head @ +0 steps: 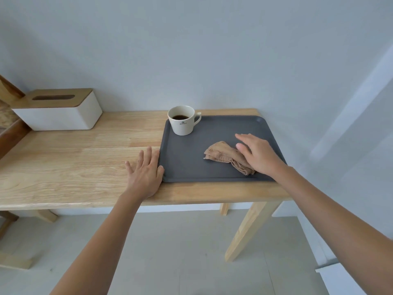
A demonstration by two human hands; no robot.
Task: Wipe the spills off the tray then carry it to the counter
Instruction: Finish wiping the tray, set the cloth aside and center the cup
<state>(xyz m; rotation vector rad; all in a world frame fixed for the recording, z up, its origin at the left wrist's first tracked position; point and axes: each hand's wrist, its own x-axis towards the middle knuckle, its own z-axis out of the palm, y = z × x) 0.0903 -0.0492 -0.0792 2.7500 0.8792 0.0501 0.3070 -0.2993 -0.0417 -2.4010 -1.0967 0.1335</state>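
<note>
- Table: tray sits flat at its right end, not lifted; carry step not started, counter not in view.
- Tray: no spill visible on the dark surface, can't tell if wiping is finished; holds cup and cloth.
- Tissue box: back left, slot looks empty.
- Right hand: flat, fingers spread, pressing cloth onto tray, likely mid-wipe.
- Left hand: open flat on table, thumb against tray's left edge, bracing.
- Cup: far-left tray corner, upright, some dark coffee inside.
</note>
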